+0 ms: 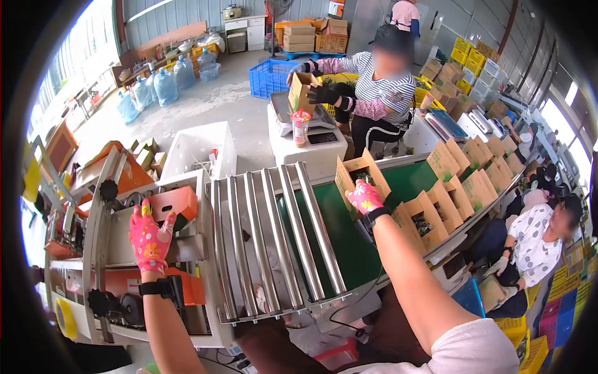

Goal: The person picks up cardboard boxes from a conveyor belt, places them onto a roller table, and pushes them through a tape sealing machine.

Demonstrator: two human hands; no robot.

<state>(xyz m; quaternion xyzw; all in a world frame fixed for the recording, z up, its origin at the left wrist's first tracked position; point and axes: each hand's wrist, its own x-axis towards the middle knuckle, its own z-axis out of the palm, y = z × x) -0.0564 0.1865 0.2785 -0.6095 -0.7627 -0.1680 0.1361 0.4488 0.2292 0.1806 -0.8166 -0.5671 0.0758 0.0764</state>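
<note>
Shiny smooth metal is seen on the silver rollers (258, 237); the open brown box (344, 181) is perhaps dull cardboard.

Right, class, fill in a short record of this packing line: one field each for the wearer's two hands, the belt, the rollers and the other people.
left hand: pink flowered glove, fingers spread, at an orange carton in the machine
right hand: same glove, on an open cardboard box
belt: green, carrying a row of open boxes
rollers: steel, between machine and belt
other people: striped top, holding a box; spotted top, seated
</note>
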